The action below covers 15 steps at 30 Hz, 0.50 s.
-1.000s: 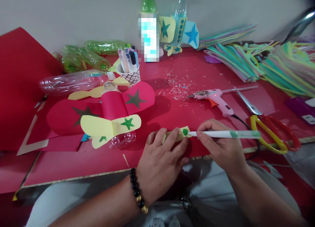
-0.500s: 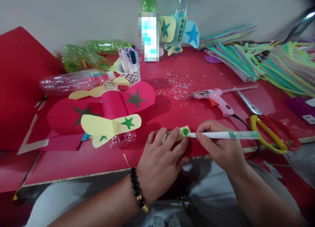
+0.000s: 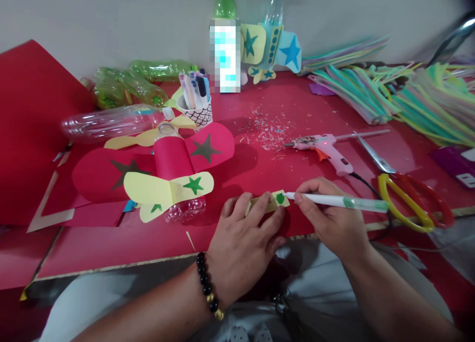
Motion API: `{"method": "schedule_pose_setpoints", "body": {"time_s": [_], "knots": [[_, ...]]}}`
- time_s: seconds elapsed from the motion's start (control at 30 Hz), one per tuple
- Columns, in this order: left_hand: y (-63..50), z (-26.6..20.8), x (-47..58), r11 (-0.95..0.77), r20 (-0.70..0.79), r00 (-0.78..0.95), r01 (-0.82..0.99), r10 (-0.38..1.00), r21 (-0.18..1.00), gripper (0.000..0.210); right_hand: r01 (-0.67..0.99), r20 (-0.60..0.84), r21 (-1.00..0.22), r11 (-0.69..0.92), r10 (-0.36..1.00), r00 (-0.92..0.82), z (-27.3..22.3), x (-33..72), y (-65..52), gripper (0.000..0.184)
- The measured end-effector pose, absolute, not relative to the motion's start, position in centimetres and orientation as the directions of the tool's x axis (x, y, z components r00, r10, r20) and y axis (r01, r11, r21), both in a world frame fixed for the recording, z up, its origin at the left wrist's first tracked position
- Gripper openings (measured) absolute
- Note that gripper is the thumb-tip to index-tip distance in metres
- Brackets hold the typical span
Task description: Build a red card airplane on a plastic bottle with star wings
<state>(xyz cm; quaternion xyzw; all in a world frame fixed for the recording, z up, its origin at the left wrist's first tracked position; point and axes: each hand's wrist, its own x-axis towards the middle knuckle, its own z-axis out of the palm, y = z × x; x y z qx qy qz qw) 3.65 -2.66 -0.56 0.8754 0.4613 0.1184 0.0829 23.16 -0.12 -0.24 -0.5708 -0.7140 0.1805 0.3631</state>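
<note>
My left hand [image 3: 247, 238] lies flat with fingers spread over a small yellow paper strip [image 3: 273, 202], pressing it to the red table. A green dot [image 3: 280, 198] shows near the strip's right end; the rest of the strip is partly under my fingers. Pinched in my right hand [image 3: 332, 218] is a white and green felt-tip marker [image 3: 326, 200], its tip at the upper right edge of the dot. Left of my hands lies a plastic bottle wrapped in red paper [image 3: 171, 156], with red wings and a yellow tail piece [image 3: 170, 191] marked with green stars.
A pink glue gun [image 3: 330, 151] and scissors [image 3: 406, 198] with yellow and red handles lie right of centre. Behind stand a cup of markers [image 3: 196, 109] and a decorated bottle [image 3: 273, 15]. Clear bottles [image 3: 115, 123] lie left, pipe cleaners [image 3: 356, 92] right, paper bits [image 3: 272, 129] mid-table.
The marker's tip has moved slightly up, from the lower right of the green dot to its upper right edge. My left hand has stayed on the strip.
</note>
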Motion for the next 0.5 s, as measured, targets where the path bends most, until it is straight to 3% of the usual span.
{"method": "schedule_pose_setpoints", "body": {"time_s": [0.33,0.5], "knots": [[-2.73,-0.21,3.63,-0.539,0.114,0.53,0.794,0.84,0.282,0.043,0.571,0.317,-0.757,0.318,0.943,-0.104,0.1,23.15,-0.99,0.003],[-2.88,-0.36,3.38,-0.539,0.09,0.539,0.787,0.837,0.299,0.049,0.61,0.251,-0.748,0.262,0.962,-0.106,-0.17,22.56,-0.97,0.007]]}}
